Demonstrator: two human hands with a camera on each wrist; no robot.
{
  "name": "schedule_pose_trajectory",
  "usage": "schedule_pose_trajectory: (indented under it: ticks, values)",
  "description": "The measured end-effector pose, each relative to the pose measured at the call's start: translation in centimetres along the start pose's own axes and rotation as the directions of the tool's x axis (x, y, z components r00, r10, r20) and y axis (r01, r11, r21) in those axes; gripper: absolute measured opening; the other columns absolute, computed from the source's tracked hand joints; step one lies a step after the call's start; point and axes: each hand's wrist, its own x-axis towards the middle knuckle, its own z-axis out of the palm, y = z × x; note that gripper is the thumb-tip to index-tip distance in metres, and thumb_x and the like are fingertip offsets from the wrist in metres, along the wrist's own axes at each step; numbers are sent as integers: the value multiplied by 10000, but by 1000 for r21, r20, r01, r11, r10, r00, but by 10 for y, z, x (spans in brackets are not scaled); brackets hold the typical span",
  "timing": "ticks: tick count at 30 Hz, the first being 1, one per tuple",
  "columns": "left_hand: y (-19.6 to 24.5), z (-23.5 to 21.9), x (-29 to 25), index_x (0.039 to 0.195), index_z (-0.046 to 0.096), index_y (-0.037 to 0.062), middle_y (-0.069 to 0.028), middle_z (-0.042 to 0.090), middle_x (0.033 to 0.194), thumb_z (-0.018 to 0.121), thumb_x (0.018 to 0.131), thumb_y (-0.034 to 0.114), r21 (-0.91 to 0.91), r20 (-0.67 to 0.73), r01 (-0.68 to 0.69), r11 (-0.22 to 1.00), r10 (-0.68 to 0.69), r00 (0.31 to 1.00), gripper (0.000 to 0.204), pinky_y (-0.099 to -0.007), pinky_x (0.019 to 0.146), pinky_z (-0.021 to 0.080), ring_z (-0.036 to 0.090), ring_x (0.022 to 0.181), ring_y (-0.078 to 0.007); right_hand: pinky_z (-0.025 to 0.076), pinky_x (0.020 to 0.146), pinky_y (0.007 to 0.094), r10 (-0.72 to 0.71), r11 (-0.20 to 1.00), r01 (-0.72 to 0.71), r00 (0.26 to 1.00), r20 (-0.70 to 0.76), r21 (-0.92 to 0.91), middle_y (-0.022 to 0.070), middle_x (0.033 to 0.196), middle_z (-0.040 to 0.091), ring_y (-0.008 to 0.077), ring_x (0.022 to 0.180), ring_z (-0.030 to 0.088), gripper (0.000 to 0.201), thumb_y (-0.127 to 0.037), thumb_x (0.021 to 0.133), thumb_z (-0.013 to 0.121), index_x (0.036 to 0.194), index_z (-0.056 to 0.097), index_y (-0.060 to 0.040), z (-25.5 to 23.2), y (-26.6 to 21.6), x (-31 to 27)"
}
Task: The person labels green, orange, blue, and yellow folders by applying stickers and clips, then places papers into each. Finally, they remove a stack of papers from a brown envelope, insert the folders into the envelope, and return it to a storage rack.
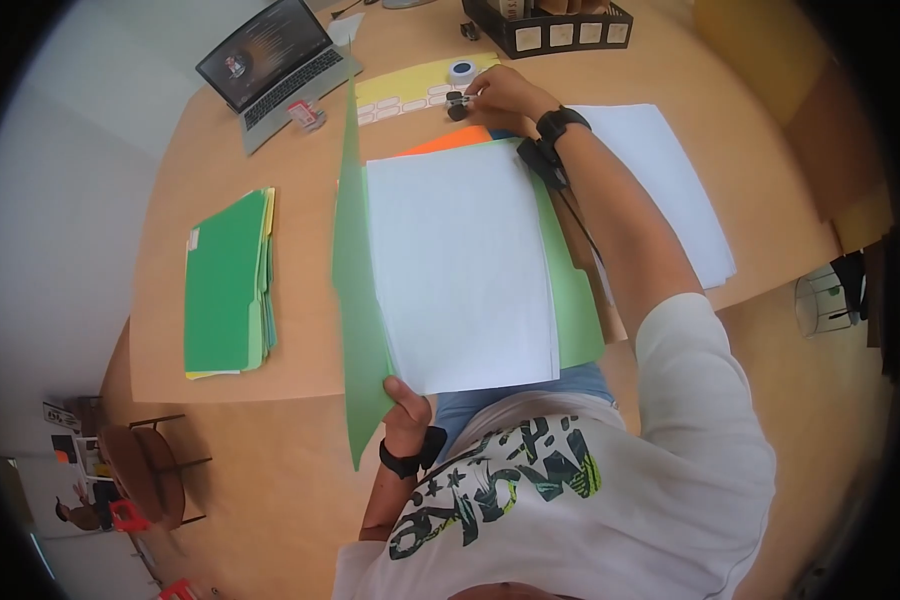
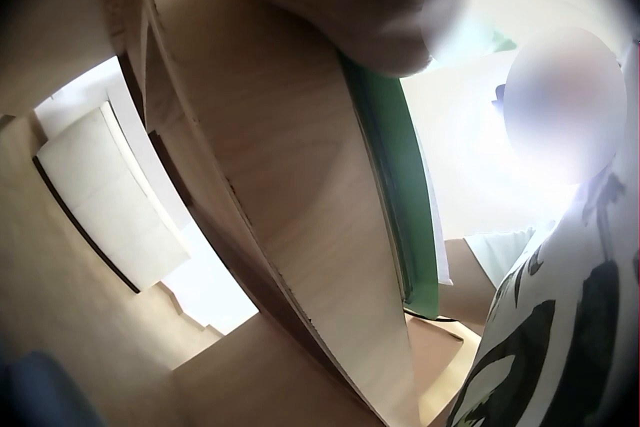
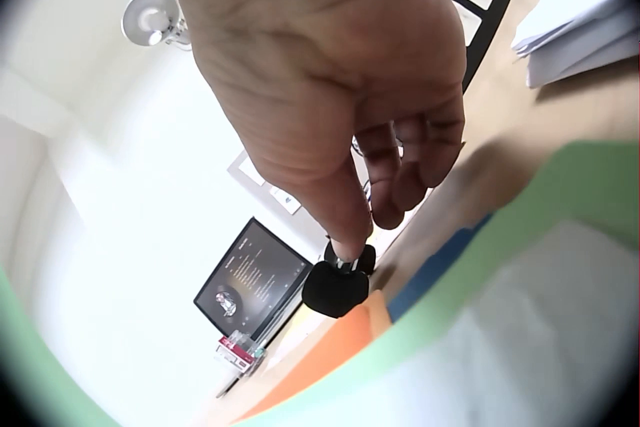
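The light green folder lies open at the near side of the table, its left flap raised and white sheets inside. The left hand grips the flap near its near end. Beyond the far end, the right hand pinches a small black object with a silvery part, just beside a round white item and a yellow sheet. The sheets look already laid in and roughly squared; the folder is not closed, and the black object is not on the sheets, so that part appears undone. An orange sheet shows past the folder's far edge. Farther out, a stack of green folders lies left, loose white paper right, and a laptop far left.
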Motion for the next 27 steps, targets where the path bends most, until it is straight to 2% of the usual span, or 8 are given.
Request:
schedule_pose_trajectory:
  ticks: [5, 7, 9, 11, 13, 16, 19, 27]
  values:
    - [-6, 0, -4, 1295, 366, -147, -257, 472, 1270, 296, 1015, 245, -24, -11, 36, 999, -36, 999, 487, -378, 915, 462, 538, 1108, -326, 481, 880, 349, -96, 954, 60, 989, -110, -293, 157, 1117, 633, 270, 1033, 606, 455, -281, 768, 718, 1167, 631, -80, 12, -8, -4]
    - [-6, 0, -3, 1297, 361, -145, -257, 467, 1272, 299, 1014, 242, 3, -31, 20, 1000, -20, 999, 484, -378, 912, 463, 536, 1107, -324, 465, 918, 382, -189, 923, 120, 969, -158, -366, 167, 1166, 595, 289, 1093, 572, 538, -370, 803, 683, 1246, 577, -84, 15, -57, -32]
    - [-7, 1, -2, 1300, 357, -144, -256, 462, 1276, 302, 1014, 241, 13, -49, 2, 1000, -2, 999, 482, -378, 911, 462, 532, 1109, -324, 445, 944, 423, -323, 896, 346, 938, 125, -279, 174, 1216, 538, 308, 1157, 519, 625, -499, 846, 593, 1300, 520, -74, 28, -91, -62]
    - [-10, 2, -3, 1303, 353, -143, -255, 457, 1283, 304, 1014, 241, 7, -64, -16, 1000, 16, 998, 483, -381, 912, 458, 528, 1116, -325, 417, 977, 438, -527, 781, 593, 793, 305, -194, 176, 1288, 474, 334, 1214, 462, 697, -572, 853, 544, 1336, 472, -75, 54, -102, -90]
    - [-9, 1, -3, 1315, 345, -146, -258, 442, 1302, 313, 1006, 210, -32, -56, -9, 999, 7, 998, 473, -384, 950, 430, 498, 1161, -327, 383, 1010, 444, -523, 685, 682, 706, 478, -257, 213, 1344, 418, 358, 1227, 428, 737, -597, 848, 542, 1362, 436, -78, 62, -120, -115]
    - [-12, 0, -3, 1313, 359, -138, -247, 454, 1293, 323, 1004, 227, -71, -60, -20, 997, 16, 998, 480, -389, 954, 420, 495, 1163, -322, 369, 1029, 451, -551, 613, 721, 683, 479, -323, 192, 1394, 394, 344, 1274, 399, 773, -619, 837, 536, 1385, 413, -88, 72, -122, -125]
    - [-10, -1, -1, 1270, 411, -133, -232, 503, 1234, 339, 1006, 271, -24, -63, -46, 999, 44, 997, 488, -381, 912, 441, 532, 1101, -306, 341, 1061, 458, -506, 614, 744, 627, 592, -263, 168, 1455, 344, 335, 1326, 353, 787, -622, 828, 542, 1398, 401, -98, 64, -133, -118]
    - [-18, -4, -7, 1239, 444, -121, -213, 535, 1175, 370, 987, 275, -127, -45, 25, 992, -31, 999, 475, -384, 904, 431, 539, 1070, -302, 320, 1087, 455, -593, 610, 784, 549, 589, -117, 155, 1471, 339, 326, 1360, 315, 723, -509, 829, 604, 1388, 423, -88, 71, -128, -109]
